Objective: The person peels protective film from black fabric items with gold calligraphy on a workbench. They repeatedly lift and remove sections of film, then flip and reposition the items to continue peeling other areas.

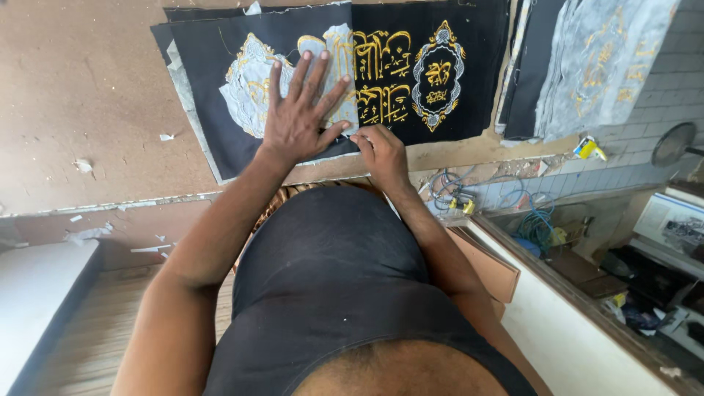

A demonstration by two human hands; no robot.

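Fingers spread, left hand (299,117) presses flat on black gold-embroidered cloth panel (411,66) lying on brown worktable (88,95); right hand (381,152) pinches its grey backing paper (249,92) edge. Second stacked panel (587,66) lies right.

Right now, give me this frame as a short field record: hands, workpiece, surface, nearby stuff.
view: head camera, looking down past the person's torso
left hand: flat, fingers spread, pressing on the pale backing sheet
right hand: fingers curled, pinching at the near edge of the black embroidered cloth; what it pinches is too small to tell
workpiece: black cloth with gold and silver embroidery, lying flat
surface: brown worktable, with paper scraps
nearby: second cloth stack at right; tangled cables below the table edge
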